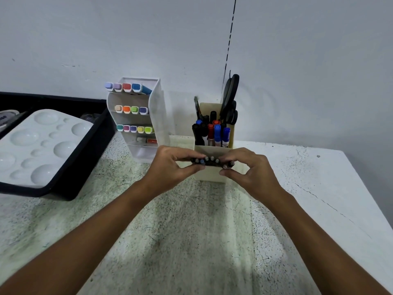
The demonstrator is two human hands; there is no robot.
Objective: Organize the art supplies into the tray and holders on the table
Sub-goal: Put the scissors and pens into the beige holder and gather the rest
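Both hands hold a bundle of several dark pens (211,162), their ends pointing at me, just in front of the cream holder (207,175). My left hand (170,165) pinches the bundle's left end and my right hand (248,167) pinches its right end. The cream holder's upper part carries markers (217,133) with blue, red and black caps, a brush and black scissors (229,99). A white tiered holder (146,116) to the left shows three rows of coloured markers.
A black tray (70,188) at the left holds a white paint palette (40,145). The speckled table (191,231) ends at the right edge near the wall; a wall rises right behind the holders.
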